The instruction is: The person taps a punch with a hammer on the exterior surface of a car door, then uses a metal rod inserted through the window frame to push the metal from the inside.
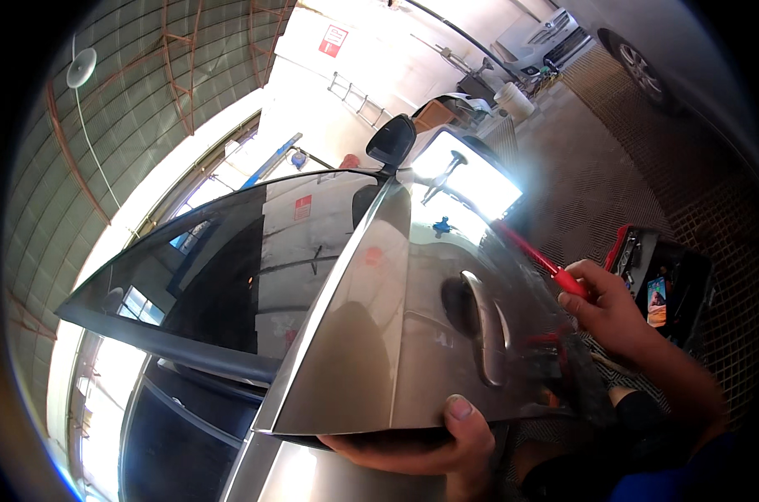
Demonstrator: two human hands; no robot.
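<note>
My left hand (434,448) is closed around the lower edge of a bronze-grey car door (354,335), thumb on the outer panel and fingers underneath. In my right hand (605,305) is the red grip of a slim hammer (530,248). Its shaft runs up and left over the door, and its dark head appears against a bright light panel (484,180), partly washed out by glare. A small blue tab (442,226) stands on the door skin near the light. Closer to my hands is the door handle (482,330).
A dark tool case (689,276) lies on the floor at right, with a phone (656,301) showing a lit screen. The door's window (220,259) and mirror (391,140) rise at left. Another car (680,58), a white bucket (513,100) and a loose bumper (542,38) are farther off.
</note>
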